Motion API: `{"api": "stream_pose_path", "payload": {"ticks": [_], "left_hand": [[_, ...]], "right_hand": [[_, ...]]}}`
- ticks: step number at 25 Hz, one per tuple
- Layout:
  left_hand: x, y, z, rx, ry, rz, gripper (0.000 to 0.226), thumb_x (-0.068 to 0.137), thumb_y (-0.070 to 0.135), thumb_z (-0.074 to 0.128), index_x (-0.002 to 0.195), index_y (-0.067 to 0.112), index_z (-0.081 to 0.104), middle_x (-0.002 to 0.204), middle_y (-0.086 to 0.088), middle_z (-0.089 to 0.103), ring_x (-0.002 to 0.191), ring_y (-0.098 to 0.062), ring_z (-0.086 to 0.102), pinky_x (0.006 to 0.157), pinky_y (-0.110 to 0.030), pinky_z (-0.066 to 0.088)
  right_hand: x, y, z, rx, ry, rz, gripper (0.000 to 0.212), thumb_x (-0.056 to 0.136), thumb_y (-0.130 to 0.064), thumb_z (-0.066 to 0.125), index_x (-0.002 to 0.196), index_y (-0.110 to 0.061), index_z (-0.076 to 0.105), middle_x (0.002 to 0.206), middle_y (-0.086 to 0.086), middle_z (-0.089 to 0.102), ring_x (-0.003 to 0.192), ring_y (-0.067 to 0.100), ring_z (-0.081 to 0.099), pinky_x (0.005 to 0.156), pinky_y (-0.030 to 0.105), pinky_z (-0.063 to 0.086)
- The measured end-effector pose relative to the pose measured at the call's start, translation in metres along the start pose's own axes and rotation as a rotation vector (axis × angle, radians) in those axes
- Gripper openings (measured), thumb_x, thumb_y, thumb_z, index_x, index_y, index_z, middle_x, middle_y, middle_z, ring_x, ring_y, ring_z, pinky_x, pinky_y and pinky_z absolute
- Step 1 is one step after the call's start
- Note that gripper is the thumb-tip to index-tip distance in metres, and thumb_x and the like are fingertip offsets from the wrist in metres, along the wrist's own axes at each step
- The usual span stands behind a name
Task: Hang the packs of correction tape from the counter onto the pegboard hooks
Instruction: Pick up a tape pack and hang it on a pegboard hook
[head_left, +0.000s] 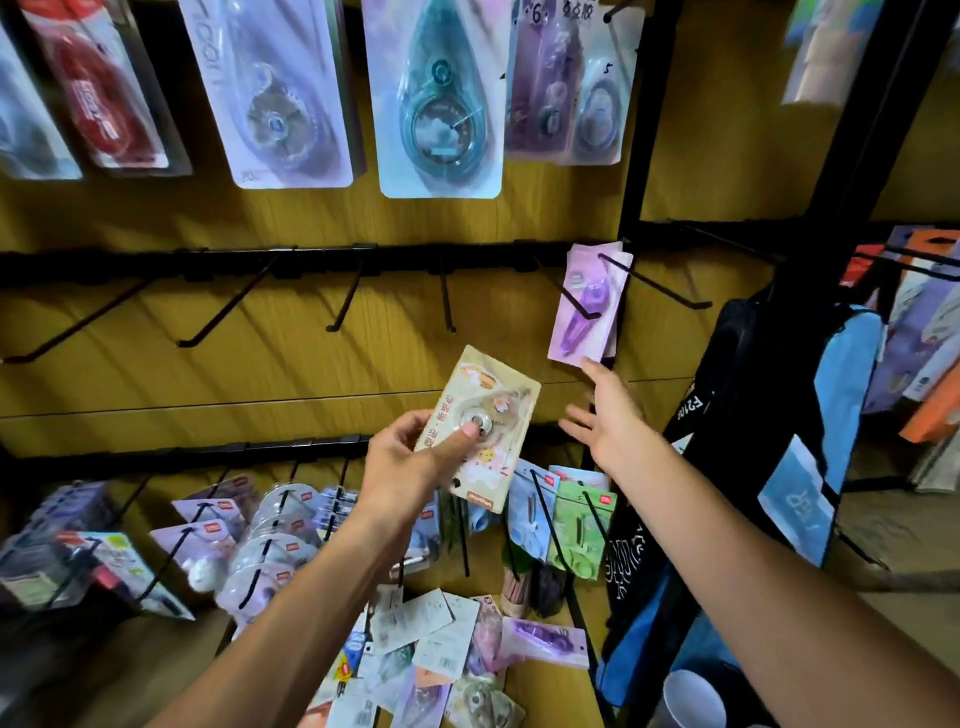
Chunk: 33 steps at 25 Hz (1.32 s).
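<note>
Correction-tape pack — beige, pinched by left hand fingers below the bare middle hooks; right hand fingers spread under the hung purple packs; pile on bench left — early, I'd judge.

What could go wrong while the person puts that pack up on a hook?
The left hand holds the beige pack with its hang hole pointing down, so it may need turning first and might slip. The empty hooks are thin and stick out, so a hand could get poked. The right hand is open just under the purple packs, and a bump might knock them off.
</note>
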<state>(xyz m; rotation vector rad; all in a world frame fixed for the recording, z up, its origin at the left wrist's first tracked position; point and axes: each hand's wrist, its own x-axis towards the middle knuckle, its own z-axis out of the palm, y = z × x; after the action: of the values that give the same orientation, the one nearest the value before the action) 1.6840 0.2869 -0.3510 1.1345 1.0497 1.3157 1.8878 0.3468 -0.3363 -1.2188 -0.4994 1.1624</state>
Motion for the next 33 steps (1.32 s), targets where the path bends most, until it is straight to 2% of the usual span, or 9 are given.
{"api": "stream_pose_path", "payload": {"ticks": [6,11,16,20,22,24,27,30,33], "left_hand": [[-0.018,0.010,0.001,0.271,-0.136,-0.084,0.030,0.069,0.006,0.084,0.091,0.003,0.064,0.087,-0.005,0.074,0.068,-0.014,0.071,0.051,-0.025,0.053],[-0.037,0.009,0.005,0.042,0.000,-0.032,0.023,0.080,-0.009,0.068,0.090,0.010,0.061,0.079,-0.008,0.068,0.071,-0.016,0.062,0.052,-0.017,0.050],[-0.050,0.021,0.014,0.084,0.013,0.009,0.019,0.085,-0.002,0.066,0.100,0.010,0.066,0.098,-0.008,0.071,0.087,-0.019,0.067,0.061,-0.020,0.051],[-0.055,0.027,0.019,0.248,0.081,0.052,0.055,0.071,0.018,0.080,0.117,0.025,0.053,0.117,-0.002,0.061,0.104,-0.016,0.062,0.083,-0.030,0.055],[-0.061,0.030,0.024,0.180,0.022,0.030,0.037,0.082,0.012,0.074,0.116,0.013,0.059,0.105,-0.003,0.066,0.088,-0.010,0.065,0.069,-0.019,0.052],[-0.062,0.033,0.026,0.123,0.011,0.071,0.015,0.090,0.005,0.064,0.105,0.005,0.066,0.091,-0.005,0.070,0.079,-0.014,0.066,0.061,-0.016,0.052],[-0.059,0.040,0.023,0.128,0.006,0.145,0.011,0.092,0.005,0.062,0.096,0.013,0.069,0.091,-0.010,0.071,0.088,-0.026,0.067,0.079,-0.033,0.058],[-0.058,0.043,0.022,0.234,-0.005,0.267,0.015,0.093,0.011,0.062,0.102,0.021,0.069,0.096,-0.007,0.071,0.095,-0.026,0.068,0.088,-0.040,0.057],[-0.054,0.042,0.018,0.618,0.057,0.430,0.044,0.092,0.028,0.063,0.135,0.024,0.052,0.120,0.004,0.064,0.109,-0.016,0.059,0.093,-0.040,0.053]], "right_hand": [[-0.055,-0.001,-0.019,-0.656,-0.391,-0.173,0.026,0.082,-0.020,0.075,0.107,-0.019,0.069,0.100,0.003,0.075,0.087,0.017,0.070,0.077,0.034,0.055],[-0.084,-0.006,-0.042,-0.073,-0.245,-0.051,0.019,0.088,-0.007,0.066,0.106,-0.012,0.063,0.097,0.007,0.072,0.086,0.024,0.068,0.078,0.044,0.055],[-0.117,0.007,-0.060,-0.348,-0.281,-0.065,0.024,0.087,-0.002,0.065,0.107,-0.015,0.064,0.102,0.006,0.075,0.096,0.025,0.069,0.094,0.049,0.052],[-0.126,0.012,-0.068,0.084,-0.261,-0.021,0.026,0.090,-0.001,0.061,0.114,-0.012,0.061,0.111,0.011,0.072,0.103,0.031,0.067,0.092,0.050,0.052],[-0.131,0.012,-0.071,0.193,-0.289,-0.031,0.023,0.092,-0.003,0.059,0.112,-0.013,0.060,0.111,0.011,0.072,0.102,0.030,0.067,0.085,0.045,0.053],[-0.140,0.010,-0.074,0.036,-0.290,-0.084,0.021,0.091,-0.005,0.061,0.110,-0.013,0.060,0.108,0.008,0.072,0.099,0.026,0.068,0.081,0.040,0.054],[-0.147,0.004,-0.084,-0.464,-0.248,-0.328,0.012,0.088,-0.010,0.067,0.099,-0.014,0.064,0.088,0.002,0.073,0.069,0.006,0.065,0.053,0.017,0.046],[-0.146,0.000,-0.093,-0.482,-0.260,-0.473,0.005,0.091,-0.013,0.065,0.096,-0.014,0.065,0.073,0.003,0.066,0.055,0.010,0.054,0.042,0.020,0.040],[-0.145,0.002,-0.096,-0.318,-0.253,-0.465,0.008,0.094,-0.013,0.061,0.101,-0.010,0.063,0.080,0.010,0.067,0.057,0.015,0.057,0.046,0.025,0.048]]}}
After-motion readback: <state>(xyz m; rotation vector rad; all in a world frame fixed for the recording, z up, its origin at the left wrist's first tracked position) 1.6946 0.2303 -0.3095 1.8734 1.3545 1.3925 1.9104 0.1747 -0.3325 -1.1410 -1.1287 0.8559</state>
